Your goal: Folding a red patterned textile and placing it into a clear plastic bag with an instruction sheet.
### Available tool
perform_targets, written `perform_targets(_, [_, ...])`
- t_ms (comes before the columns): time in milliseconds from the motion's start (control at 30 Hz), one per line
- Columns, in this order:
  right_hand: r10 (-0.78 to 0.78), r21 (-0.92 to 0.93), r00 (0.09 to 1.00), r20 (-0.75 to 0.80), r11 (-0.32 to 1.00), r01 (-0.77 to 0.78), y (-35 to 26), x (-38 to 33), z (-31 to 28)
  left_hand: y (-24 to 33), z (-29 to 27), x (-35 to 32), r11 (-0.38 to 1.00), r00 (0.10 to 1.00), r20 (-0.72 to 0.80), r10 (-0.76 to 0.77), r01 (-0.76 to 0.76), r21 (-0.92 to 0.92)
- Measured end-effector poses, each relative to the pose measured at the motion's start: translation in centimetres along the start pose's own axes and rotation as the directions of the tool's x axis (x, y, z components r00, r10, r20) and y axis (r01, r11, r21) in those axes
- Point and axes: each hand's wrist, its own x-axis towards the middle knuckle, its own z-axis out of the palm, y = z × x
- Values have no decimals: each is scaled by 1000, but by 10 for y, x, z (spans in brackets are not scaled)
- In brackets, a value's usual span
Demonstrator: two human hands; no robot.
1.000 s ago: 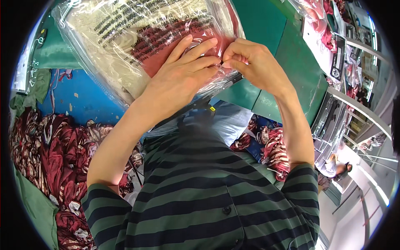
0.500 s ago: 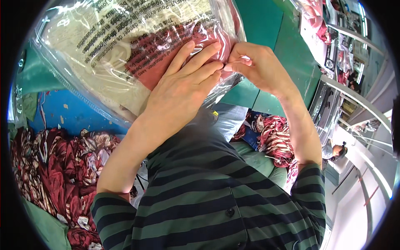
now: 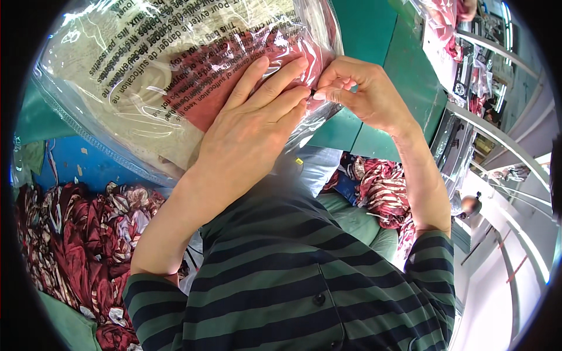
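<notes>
A large clear plastic bag (image 3: pixel 153 123) with printed warning text lies before me. Inside it show cream textured fabric and a folded dusty-red piece (image 3: pixel 204 110). My left hand (image 3: pixel 249 126) rests flat on the bag, fingers stretched and slightly apart over the red part. Close to its fingertips, my right hand (image 3: pixel 366 93) pinches thumb and forefinger together at the bag's right edge. A small dark piece (image 3: pixel 311 93) shows at that pinch, touching the left fingers too; its kind is too small to make out.
Under the bag is a green table (image 3: pixel 380 137), with a blue surface (image 3: pixel 88 167) at left. Heaps of shiny dark-red and cream fabric (image 3: pixel 82 245) lie lower left, and more striped fabric (image 3: pixel 383 190) lies right of my lap. White curved rails (image 3: pixel 497 131) and another person (image 3: pixel 470 205) appear far right.
The bag has shifted slightly left in view. Both hands keep nearly the same places, and the dark piece between them shows more clearly now.
</notes>
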Motion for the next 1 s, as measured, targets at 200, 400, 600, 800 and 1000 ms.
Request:
perform_targets(200, [218, -132, 973, 73, 969, -207, -20, 13, -5, 6, -6, 2, 999, 998, 52, -26, 25, 27])
perform_targets(400, [73, -148, 997, -11, 986, -74, -14, 1, 5, 8, -30, -17, 969, 993, -91, -79, 55, -239])
perform_targets(600, [-358, -266, 870, -339, 924, 276, -18, -37, 29, 35, -59, -108, 605, 347, -520, -781, 626, -492])
perform_targets(800, [-784, -659, 609, -118, 521, 542, -50, -47, 71, 44, -32, -117, -72, 294, 175, -940, 329, -941])
perform_targets(1000, [-830, -659, 557, -6, 422, 622, -60, -43, 99, 43, -28, -107, -52, 358, 173, -917, 322, -945])
